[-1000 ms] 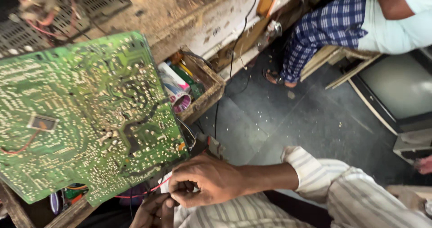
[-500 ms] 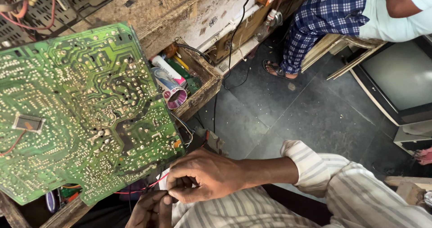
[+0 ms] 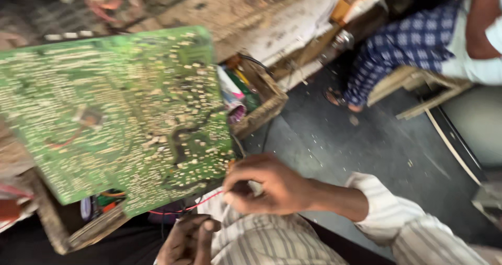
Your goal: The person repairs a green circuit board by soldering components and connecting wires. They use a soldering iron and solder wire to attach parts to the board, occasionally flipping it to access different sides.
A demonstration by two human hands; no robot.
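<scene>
Right hand [image 3: 272, 186] pinching red wire [image 3: 183, 208] just below green circuit board [image 3: 115, 113], board now tilted nearer and blurred, left hand [image 3: 191, 239] beneath, grip unclear.

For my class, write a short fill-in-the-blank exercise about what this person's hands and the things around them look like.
1. The big circuit board is ____ in colour.
2. The right hand pinches something at the board's lower ____ corner.
3. A thin ____ wire runs under the board's edge.
4. The left hand sits ____ the right hand.

Missing words: green; right; red; below
</scene>
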